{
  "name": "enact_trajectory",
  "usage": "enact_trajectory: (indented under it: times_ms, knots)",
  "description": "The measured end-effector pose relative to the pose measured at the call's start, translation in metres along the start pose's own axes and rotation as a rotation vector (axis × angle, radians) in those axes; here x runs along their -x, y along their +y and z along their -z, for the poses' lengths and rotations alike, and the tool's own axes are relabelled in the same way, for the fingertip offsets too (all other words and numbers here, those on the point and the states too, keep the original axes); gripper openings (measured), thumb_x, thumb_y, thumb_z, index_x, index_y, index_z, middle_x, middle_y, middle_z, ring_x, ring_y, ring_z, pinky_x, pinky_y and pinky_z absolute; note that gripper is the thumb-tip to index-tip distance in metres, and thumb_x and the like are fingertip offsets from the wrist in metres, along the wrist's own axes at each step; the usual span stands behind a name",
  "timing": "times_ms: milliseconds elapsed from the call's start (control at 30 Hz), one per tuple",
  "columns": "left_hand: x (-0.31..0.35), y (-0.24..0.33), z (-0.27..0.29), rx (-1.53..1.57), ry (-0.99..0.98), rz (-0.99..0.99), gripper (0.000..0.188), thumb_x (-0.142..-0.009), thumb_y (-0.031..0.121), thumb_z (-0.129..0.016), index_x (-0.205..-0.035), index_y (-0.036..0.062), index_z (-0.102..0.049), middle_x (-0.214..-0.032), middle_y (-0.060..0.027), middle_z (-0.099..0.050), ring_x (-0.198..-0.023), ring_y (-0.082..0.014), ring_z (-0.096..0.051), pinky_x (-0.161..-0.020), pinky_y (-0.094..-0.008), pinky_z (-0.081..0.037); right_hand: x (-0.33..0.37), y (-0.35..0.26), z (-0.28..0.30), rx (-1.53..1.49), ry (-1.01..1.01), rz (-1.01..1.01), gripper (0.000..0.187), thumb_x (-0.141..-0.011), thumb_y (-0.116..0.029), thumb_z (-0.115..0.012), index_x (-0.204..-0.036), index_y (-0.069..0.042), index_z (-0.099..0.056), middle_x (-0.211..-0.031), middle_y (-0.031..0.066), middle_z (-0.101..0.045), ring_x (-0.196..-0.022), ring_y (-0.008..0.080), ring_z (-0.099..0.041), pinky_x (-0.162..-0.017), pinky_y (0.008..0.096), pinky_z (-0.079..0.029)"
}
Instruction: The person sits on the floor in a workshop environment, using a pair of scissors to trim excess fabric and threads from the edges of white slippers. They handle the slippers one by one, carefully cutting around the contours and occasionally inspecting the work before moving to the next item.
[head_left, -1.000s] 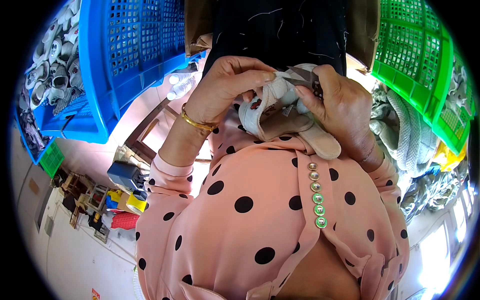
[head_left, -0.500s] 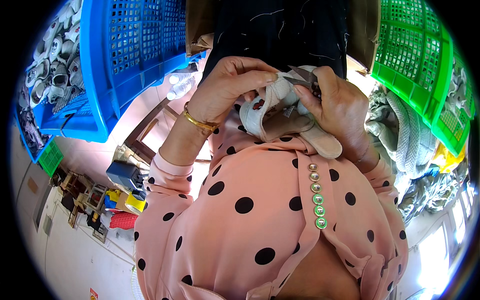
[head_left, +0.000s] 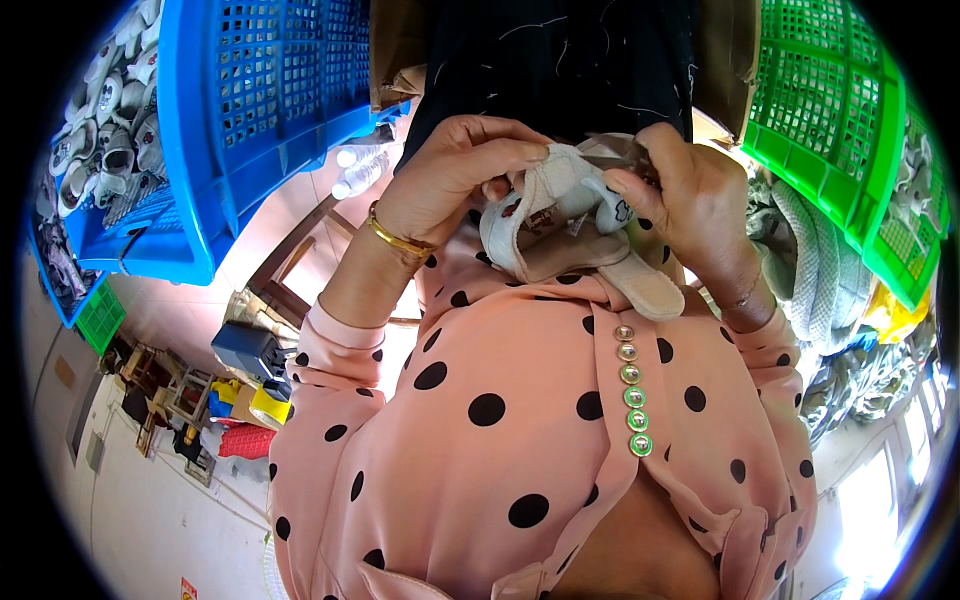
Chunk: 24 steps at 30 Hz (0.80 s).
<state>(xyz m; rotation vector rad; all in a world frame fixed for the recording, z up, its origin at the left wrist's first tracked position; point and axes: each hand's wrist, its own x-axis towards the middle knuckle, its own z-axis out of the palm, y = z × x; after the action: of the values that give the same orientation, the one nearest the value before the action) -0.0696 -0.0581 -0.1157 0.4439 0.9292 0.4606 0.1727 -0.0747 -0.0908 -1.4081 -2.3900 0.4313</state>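
My left hand, with a gold bangle at the wrist, pinches the top edge of a small white-and-beige shoe upper in front of my lap. The upper has a small printed figure inside. Its loose beige tongue hangs toward my pink dotted shirt. My right hand is closed around small metal scissors, whose blades lie close to the upper's edge. Fingers partly hide the scissors' handles. A white piece with a dark print shows beside my right thumb.
A blue crate stands at the left, beside heaped small shoes. To the right are a green crate and piled grey shoe parts. Clear bottles and a wooden stool sit at left below the blue crate.
My right hand has shifted a little to the right, drawing the scissors' blades back from my left fingertips. The printed white piece near my thumb shows more. My left hand stays almost still.
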Motion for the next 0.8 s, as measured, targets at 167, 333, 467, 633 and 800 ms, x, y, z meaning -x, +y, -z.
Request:
enact_trajectory:
  times_ms: [167,333,467,633,800]
  knots:
    - [0.0,-0.001,0.0,0.007,-0.011,-0.015,0.022,-0.085,0.016,-0.068,-0.101,0.0003,-0.072,-0.079,-0.0032,-0.068,-0.065,-0.0039,-0.058,-0.056,-0.0144,-0.044,-0.003,0.001,0.007,0.172,-0.106,0.113,0.041,-0.081,-0.047,-0.068,-0.075,-0.011,-0.049,-0.051,0.0003,-0.046,-0.044,0.017,-0.053,-0.041,0.0304,-0.041]
    - [0.002,0.001,-0.003,-0.033,0.001,-0.034,0.021,-0.086,0.016,-0.068,-0.1,0.0005,-0.072,-0.081,-0.0039,-0.069,-0.065,-0.004,-0.058,-0.056,-0.0144,-0.043,-0.008,-0.001,0.009,0.205,-0.154,0.109,0.042,-0.082,-0.049,-0.067,-0.074,-0.012,-0.05,-0.05,-0.0008,-0.046,-0.045,0.0165,-0.054,-0.041,0.0295,-0.041]
    - [0.002,0.001,-0.004,-0.04,-0.01,-0.039,0.021,-0.086,0.015,-0.068,-0.1,0.0004,-0.072,-0.081,-0.0043,-0.069,-0.066,-0.0041,-0.059,-0.056,-0.0143,-0.044,-0.007,-0.002,0.011,0.252,-0.201,0.09,0.041,-0.083,-0.049,-0.066,-0.075,-0.012,-0.05,-0.052,-0.0006,-0.048,-0.046,0.0162,-0.055,-0.042,0.0292,-0.041]
    - [0.002,0.001,-0.004,-0.013,-0.006,-0.034,0.02,-0.086,0.014,-0.068,-0.1,0.0005,-0.072,-0.082,-0.0046,-0.069,-0.066,-0.0038,-0.06,-0.055,-0.0138,-0.044,-0.009,-0.003,0.014,0.283,-0.195,0.111,0.039,-0.083,-0.049,-0.065,-0.075,-0.013,-0.051,-0.054,-0.0013,-0.049,-0.049,0.0145,-0.056,-0.045,0.0287,-0.043]
    - [0.001,0.001,-0.008,-0.023,0.05,-0.021,0.02,-0.085,0.01,-0.068,-0.101,-0.0021,-0.069,-0.08,-0.0045,-0.068,-0.056,-0.0026,-0.053,-0.051,-0.0131,-0.041,-0.009,-0.002,0.013,0.295,-0.159,0.143,0.038,-0.082,-0.048,-0.066,-0.076,-0.013,-0.052,-0.055,-0.0029,-0.049,-0.052,0.0122,-0.056,-0.048,0.0266,-0.043]
